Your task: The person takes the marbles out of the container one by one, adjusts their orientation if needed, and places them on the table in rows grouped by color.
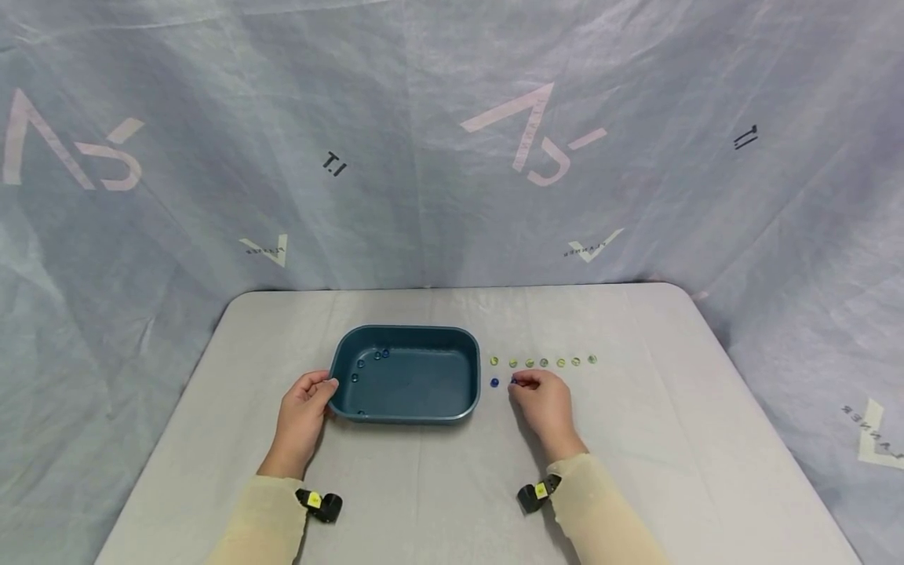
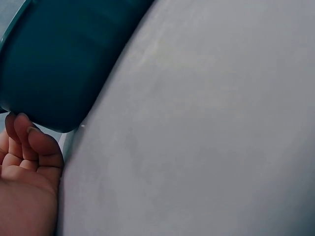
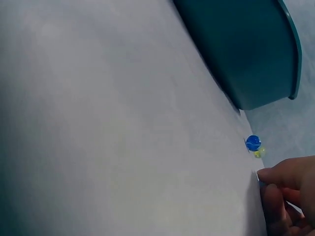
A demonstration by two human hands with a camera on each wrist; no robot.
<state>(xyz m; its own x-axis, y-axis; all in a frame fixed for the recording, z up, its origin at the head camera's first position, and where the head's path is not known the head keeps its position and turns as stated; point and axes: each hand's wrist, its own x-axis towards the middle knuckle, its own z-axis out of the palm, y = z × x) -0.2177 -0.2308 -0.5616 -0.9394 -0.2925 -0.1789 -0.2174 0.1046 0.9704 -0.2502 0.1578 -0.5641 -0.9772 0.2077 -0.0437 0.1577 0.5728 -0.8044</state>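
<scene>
A dark teal plastic tray [image 1: 413, 419] stands left of centre on the table. My left hand [image 1: 302, 414] grips its left end, thumb over the rim and fingers curled against the outer wall. Several small marbles [image 1: 361, 363] lie inside, mostly toward the tray's left side. To the right of the tray, my right hand [image 1: 546, 408] pinches a blue marble [image 1: 515, 380] at its fingertips, low over the table. Another blue marble [image 3: 253, 143] rests between that hand and the tray. Behind them runs a row of several yellow-green marbles [image 1: 561, 362].
A pale cloth covers the table [image 1: 438, 502]. Grey printed fabric [image 1: 424, 157] hangs behind it and at both sides. Each wrist carries a small black camera, one on the left [image 1: 325, 506] and one on the right [image 1: 537, 494].
</scene>
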